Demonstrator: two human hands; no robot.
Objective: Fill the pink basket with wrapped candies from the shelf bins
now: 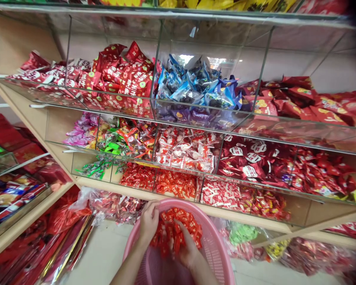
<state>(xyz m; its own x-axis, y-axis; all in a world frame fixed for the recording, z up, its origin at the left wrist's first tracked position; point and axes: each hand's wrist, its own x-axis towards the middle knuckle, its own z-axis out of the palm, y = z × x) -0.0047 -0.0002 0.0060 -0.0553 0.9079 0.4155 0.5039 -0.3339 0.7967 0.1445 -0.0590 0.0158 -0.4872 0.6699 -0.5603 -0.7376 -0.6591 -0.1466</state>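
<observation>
A pink plastic basket (222,253) stands below the front of the shelves, with a perforated wall. Inside it lies a heap of small red wrapped candies (191,221) with yellowish markings. My left hand (150,219) is closed over the basket's rim on the left side, its fingertips partly hidden. Down in the basket, my right hand (185,243) has its thumb and fingers curled around a bunch of the red candies. Those fingers and the candies near them are smeared by motion.
Glass-divided shelves hold red packets (130,75), blue packets (186,83) and red-and-white candies (186,148). Orange-red candies (176,184) fill a low bin just behind the basket. Bagged goods (243,233) lie on the floor at right; another shelf (14,198) stands at left.
</observation>
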